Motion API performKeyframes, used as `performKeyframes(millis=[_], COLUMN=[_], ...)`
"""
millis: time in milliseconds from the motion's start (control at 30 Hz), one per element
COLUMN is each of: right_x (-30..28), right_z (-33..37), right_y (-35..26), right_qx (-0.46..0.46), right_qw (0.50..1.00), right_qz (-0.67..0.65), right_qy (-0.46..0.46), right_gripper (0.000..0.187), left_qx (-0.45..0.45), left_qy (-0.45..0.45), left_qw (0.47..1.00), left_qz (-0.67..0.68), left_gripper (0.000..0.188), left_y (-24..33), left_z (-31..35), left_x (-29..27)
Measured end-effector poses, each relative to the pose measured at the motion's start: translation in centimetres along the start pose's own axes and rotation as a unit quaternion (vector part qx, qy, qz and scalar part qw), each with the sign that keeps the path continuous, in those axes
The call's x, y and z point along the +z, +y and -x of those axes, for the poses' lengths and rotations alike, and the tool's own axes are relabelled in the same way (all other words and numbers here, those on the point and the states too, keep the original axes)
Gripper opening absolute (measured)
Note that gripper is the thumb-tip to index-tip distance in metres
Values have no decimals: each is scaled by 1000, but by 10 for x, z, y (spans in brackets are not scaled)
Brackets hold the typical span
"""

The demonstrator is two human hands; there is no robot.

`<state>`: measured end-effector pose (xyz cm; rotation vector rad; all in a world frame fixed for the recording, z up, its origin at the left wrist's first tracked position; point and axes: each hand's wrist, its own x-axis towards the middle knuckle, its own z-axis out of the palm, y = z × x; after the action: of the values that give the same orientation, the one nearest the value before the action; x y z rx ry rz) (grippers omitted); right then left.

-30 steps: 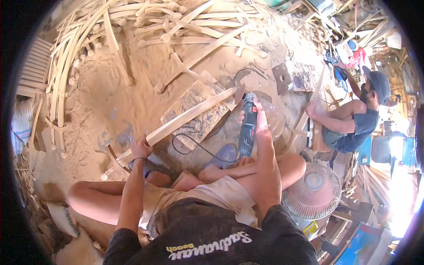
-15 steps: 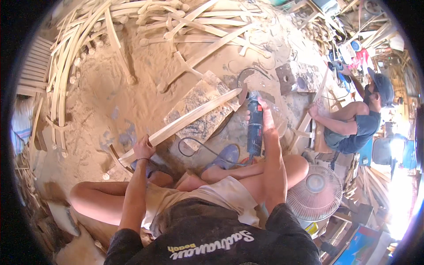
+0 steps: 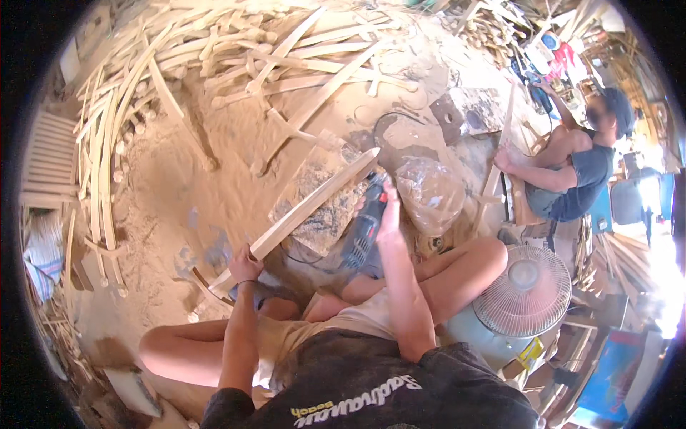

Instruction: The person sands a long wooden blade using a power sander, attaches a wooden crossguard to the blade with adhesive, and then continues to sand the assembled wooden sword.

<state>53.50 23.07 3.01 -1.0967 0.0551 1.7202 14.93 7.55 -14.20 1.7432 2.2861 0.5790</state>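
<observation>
Step in hand, my judgement: grinding the blade of a wooden sword (image 3: 314, 204) near its tip with an angle grinder (image 3: 363, 227). The grinder's disc is not clear from here; cannot tell whether it touches wood. Next move, as I judge it, calls for a firm left grip and a light, even pass of the tool along the edge, away from the legs.

Positions: sword slants from near left to far right, its middle over a pale, stained block (image 3: 321, 234). Left hand (image 3: 246, 265): fingers curled round the sword where blade meets hilt; crossguard and pommel lie left of it, nearer the worker. Right hand (image 3: 388, 211): wrapped about the grinder's body, which sits right of the blade, its head just beside the tip. Bulk of the blade therefore lies between the hands.

Surroundings: clear plastic bag (image 3: 430, 194) right of the grinder; heaped wooden swords (image 3: 314, 51) at far side.
</observation>
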Motion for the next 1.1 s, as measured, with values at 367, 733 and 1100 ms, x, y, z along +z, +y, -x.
performKeyframes(millis=[367, 733, 1100], right_x=[-42, -66, -8], right_z=[62, 84, 74], right_y=[41, -54, -124], right_qx=[40, -39, -381], right_qw=[999, 997, 606], right_qz=[-9, 72, 688], right_qy=[-20, -14, 122], right_gripper=[55, 47, 84], left_qx=[-18, -71, 100], left_qy=[-26, -340, -211], left_qw=[999, 901, 965], left_qz=[8, 260, -115], left_gripper=[34, 81, 38], left_y=[6, -11, -36], left_z=[-6, -36, -38], left_x=[-12, -61, -64])
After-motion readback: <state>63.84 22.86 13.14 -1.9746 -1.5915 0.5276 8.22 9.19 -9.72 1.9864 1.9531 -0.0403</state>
